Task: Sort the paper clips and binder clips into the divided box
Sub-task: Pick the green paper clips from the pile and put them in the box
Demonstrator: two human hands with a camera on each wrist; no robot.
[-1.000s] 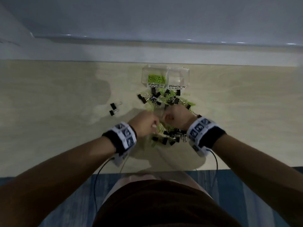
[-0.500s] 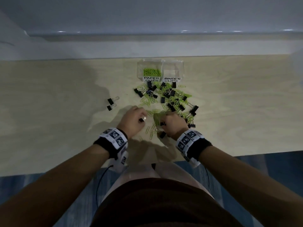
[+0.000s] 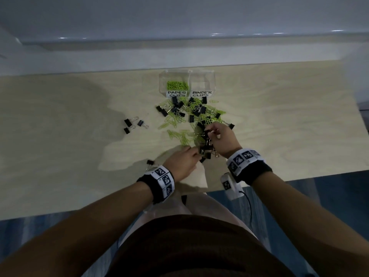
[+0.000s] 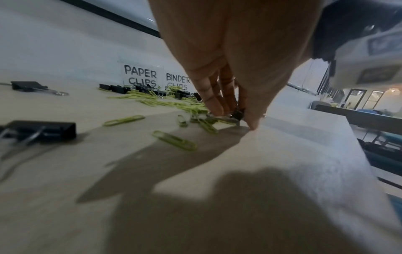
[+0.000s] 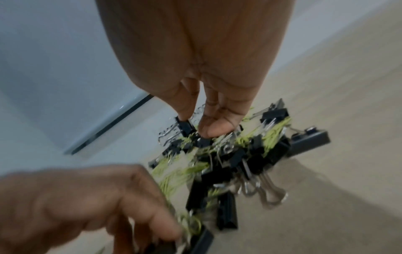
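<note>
The clear divided box (image 3: 214,84) stands at the back of the table, labelled PAPER CLIPS on the left and BINDER CLIPS on the right. Green paper clips (image 3: 176,84) lie in its left compartment; I see nothing in the right one. In front of it spreads a mixed pile (image 3: 196,114) of green paper clips and black binder clips. My left hand (image 3: 196,156) pinches a black binder clip (image 4: 238,114) at the pile's near end. My right hand (image 3: 207,132) reaches into the pile and pinches another binder clip (image 5: 185,127) between fingertips and thumb.
Three black binder clips (image 3: 131,124) lie apart to the left of the pile, and one more (image 3: 149,162) lies beside my left wrist. Loose paper clips (image 4: 174,141) are scattered near my left hand. The table's front edge (image 3: 279,174) runs close behind my wrists.
My right hand has moved farther into the pile, and my left hand now works at its near end. A third binder clip now lies in the group on the left.
</note>
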